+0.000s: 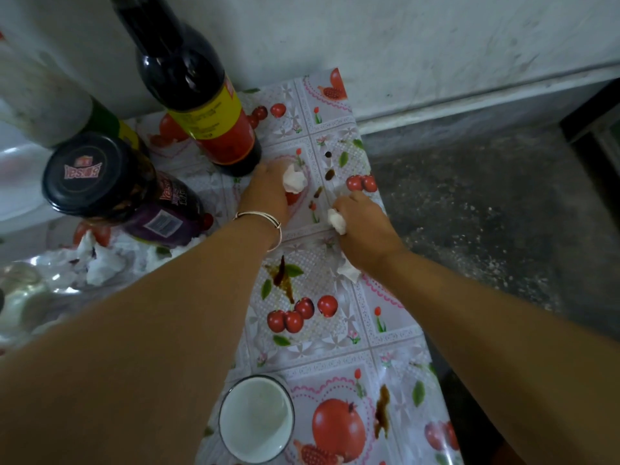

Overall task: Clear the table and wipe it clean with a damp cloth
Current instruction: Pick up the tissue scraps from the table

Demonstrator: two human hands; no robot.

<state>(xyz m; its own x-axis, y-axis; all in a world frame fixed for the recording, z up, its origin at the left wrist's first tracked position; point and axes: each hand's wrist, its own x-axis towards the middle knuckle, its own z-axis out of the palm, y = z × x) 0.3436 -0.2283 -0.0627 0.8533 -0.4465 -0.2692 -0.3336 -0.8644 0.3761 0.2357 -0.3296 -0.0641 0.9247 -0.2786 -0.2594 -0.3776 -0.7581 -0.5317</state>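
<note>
Head view: both hands are working crumpled white tissues on the fruit-print counter.

Left hand (268, 193), a bangle at its wrist, is lying fingers-forward on the counter (335, 347) with a crumpled tissue (294, 179) at its fingers; whether it is gripping the wad cannot be told. Right hand (364, 226) is curling around a second tissue wad (336, 221), more tissue poking out beneath its wrist. Between and beyond the hands, small brown sauce spots (329, 174) are sitting on the cloth, with bigger smears (281, 278) nearer the camera. A dark sauce bottle (204, 105) is standing just beside the left fingers, a black-lidded jar (100, 176) further left above used tissues (100, 263). A white cup (256, 419) is sitting nearest.
</note>
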